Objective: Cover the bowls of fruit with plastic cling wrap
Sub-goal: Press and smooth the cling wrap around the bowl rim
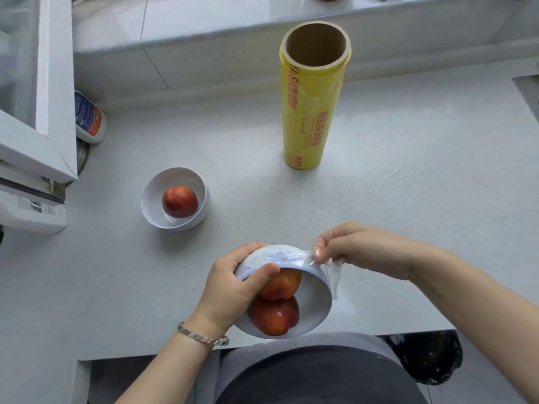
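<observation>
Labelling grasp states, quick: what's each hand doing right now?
Left hand: grips the tilted bowl, thumb over its rim.
Right hand: pinches the cling wrap at the bowl's edge.

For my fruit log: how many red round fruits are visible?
3. One red fruit lies in the white bowl on the counter; an upper fruit and a lower fruit sit in the tilted bowl the left hand grips. Others may be hidden.

The left hand [230, 287] covers part of the upper fruit [287, 282], and print on the bottle [89, 118] is unreadable.
</observation>
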Motion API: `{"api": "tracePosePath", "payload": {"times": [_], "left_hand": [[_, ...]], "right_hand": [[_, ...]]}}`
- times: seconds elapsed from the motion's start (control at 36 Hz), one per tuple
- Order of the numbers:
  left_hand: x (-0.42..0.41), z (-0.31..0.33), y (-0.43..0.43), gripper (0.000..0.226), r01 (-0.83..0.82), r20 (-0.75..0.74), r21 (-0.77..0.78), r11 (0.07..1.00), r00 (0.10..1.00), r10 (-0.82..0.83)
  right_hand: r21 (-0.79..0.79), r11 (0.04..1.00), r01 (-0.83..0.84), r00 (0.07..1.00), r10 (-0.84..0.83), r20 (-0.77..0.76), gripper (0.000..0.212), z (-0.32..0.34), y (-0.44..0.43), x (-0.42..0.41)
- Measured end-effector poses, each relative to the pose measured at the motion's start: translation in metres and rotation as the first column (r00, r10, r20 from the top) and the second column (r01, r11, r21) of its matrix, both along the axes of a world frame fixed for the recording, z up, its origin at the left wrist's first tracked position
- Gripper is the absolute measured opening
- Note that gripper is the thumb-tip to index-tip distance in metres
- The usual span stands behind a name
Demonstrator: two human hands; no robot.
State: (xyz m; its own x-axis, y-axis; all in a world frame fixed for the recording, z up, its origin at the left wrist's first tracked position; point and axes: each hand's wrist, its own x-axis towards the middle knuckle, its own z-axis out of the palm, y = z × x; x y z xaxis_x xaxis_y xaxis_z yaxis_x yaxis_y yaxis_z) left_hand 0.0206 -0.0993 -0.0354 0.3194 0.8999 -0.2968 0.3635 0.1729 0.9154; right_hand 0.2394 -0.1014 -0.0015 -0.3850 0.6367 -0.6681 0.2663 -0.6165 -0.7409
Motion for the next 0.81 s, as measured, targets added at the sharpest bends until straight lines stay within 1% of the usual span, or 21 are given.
{"api": "tracePosePath", "payload": {"times": [0.08,0.19,0.25,0.31,0.33,0.39,0.47,0.56,0.61,0.69,0.81], "left_hand": [[0.0,-0.001,0.0,0.04,0.001,-0.016,-0.002,1.0,1.0,-0.002],[0.002,-0.003,-0.001,0.04,-0.001,-0.039,-0.011,1.0,0.999,0.0],[0.003,-0.003,-0.001,0.038,0.004,-0.05,-0.008,1.0,0.999,-0.005],[0.005,-0.003,-0.001,0.034,0.011,-0.049,-0.006,1.0,0.999,-0.012],[0.005,-0.003,-0.001,0.034,0.013,-0.049,-0.005,1.0,0.999,-0.013],[0.005,-0.003,0.0,0.036,0.013,-0.047,-0.007,1.0,0.999,-0.013],[0.006,-0.002,0.002,0.04,0.019,-0.042,-0.005,1.0,0.999,-0.019],[0.007,-0.002,0.004,0.042,0.019,-0.031,-0.003,1.0,0.999,-0.019],[0.007,-0.002,0.005,0.044,0.015,-0.022,0.0,1.0,1.0,-0.015],[0.007,-0.002,0.005,0.045,0.019,-0.02,0.014,1.0,1.0,-0.019],[0.007,0.001,0.008,0.039,0.026,-0.028,0.041,0.999,0.999,-0.025]], "right_hand": [[0.036,0.999,0.04,0.995,-0.043,0.085,0.021,-0.002,-0.001,-0.005],[-0.006,0.995,0.103,0.99,-0.102,0.102,0.027,-0.004,-0.002,-0.011],[-0.044,0.992,0.12,0.989,-0.116,0.093,0.029,-0.003,-0.001,-0.013],[-0.067,0.99,0.122,0.989,-0.115,0.089,0.04,-0.002,0.0,-0.013],[-0.059,0.991,0.118,0.988,-0.111,0.104,0.042,-0.002,0.001,-0.013],[-0.025,0.99,0.138,0.985,-0.135,0.106,0.04,-0.001,0.001,-0.015],[0.017,0.974,0.227,0.972,-0.228,0.049,0.039,-0.003,0.0,-0.018],[0.022,0.943,0.331,0.943,-0.33,-0.036,0.025,-0.002,0.0,-0.02],[0.013,0.925,0.379,0.923,-0.378,-0.072,0.02,-0.002,-0.001,-0.022],[0.029,0.879,0.476,0.877,-0.472,-0.091,0.023,-0.006,-0.003,-0.028],[0.027,0.773,0.633,0.77,-0.626,-0.125,0.02,-0.009,-0.006,-0.034]]}}
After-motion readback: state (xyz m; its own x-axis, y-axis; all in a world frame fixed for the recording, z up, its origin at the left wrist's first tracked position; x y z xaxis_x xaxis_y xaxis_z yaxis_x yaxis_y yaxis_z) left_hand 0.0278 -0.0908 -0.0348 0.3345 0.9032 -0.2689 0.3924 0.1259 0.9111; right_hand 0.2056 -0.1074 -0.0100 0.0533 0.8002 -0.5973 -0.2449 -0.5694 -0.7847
